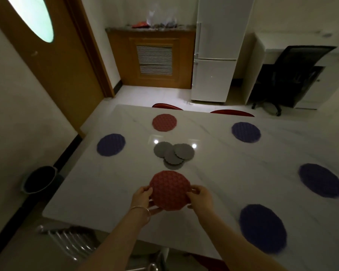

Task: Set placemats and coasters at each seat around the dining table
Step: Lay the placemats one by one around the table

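I hold a round red placemat (170, 189) by its edges just above the near side of the white marble table (233, 173). My left hand (142, 198) grips its left rim and my right hand (201, 198) its right rim. A second red placemat (164, 122) lies at the far side. Purple placemats lie at the far left (111, 144), far right (246, 132), right (320, 182) and near right (262, 227). Several grey coasters (173, 153) sit in a loose overlapping pile at the table's middle.
Two red chair backs (231, 112) show behind the far table edge. A dark bin (38, 178) stands on the floor at the left by the wall. A metal chair frame (70, 241) is below the near edge. A white fridge (217, 49) and black office chair (290, 75) stand beyond.
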The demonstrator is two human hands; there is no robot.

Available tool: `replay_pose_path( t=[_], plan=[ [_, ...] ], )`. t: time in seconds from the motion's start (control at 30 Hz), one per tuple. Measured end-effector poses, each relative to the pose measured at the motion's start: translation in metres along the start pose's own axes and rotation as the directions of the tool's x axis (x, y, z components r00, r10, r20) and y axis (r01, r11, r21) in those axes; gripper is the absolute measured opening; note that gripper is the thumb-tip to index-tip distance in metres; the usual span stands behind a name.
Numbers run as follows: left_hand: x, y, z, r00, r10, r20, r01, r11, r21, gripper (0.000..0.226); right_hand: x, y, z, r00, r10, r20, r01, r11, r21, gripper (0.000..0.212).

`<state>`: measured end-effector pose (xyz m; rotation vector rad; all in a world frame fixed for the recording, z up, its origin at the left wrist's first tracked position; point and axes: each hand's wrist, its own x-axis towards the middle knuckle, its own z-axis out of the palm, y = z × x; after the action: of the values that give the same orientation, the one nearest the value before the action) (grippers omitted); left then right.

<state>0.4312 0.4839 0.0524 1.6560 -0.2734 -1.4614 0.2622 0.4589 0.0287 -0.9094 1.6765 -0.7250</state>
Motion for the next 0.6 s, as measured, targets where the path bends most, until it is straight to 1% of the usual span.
replay_pose_path(
  t=[0.1,0.17,0.3,0.4,0.47,0.6],
  plan=[
    [0.029,0.012,-0.038,1.0,0.008,0.001,-0.008,0.993,0.114,0.012,-0.001,-0.003,0.041,0.999,0.012,-0.033,-0.011,1.0,0.017,0.026],
    [0.049,0.014,-0.061,1.0,0.02,-0.004,-0.019,0.978,0.209,0.011,-0.002,0.0,0.064,0.998,0.033,-0.062,-0.034,0.999,-0.003,0.025],
    [0.075,0.016,-0.093,0.999,0.025,0.031,-0.035,0.91,0.412,0.012,-0.005,0.016,0.098,0.987,0.104,-0.125,-0.109,0.993,-0.038,0.022],
    [0.085,0.011,-0.102,0.994,0.095,0.062,-0.113,0.792,0.6,0.029,-0.006,0.027,0.11,0.976,0.133,-0.173,-0.145,0.987,-0.061,0.021],
    [0.09,0.008,-0.106,0.987,0.135,0.089,-0.16,0.729,0.666,0.041,-0.006,0.033,0.115,0.972,0.15,-0.182,-0.163,0.985,-0.055,0.021],
    [0.095,0.003,-0.112,0.977,0.167,0.134,-0.209,0.602,0.77,0.043,-0.002,0.041,0.123,0.971,0.164,-0.176,-0.18,0.98,-0.083,0.02]
  ],
)
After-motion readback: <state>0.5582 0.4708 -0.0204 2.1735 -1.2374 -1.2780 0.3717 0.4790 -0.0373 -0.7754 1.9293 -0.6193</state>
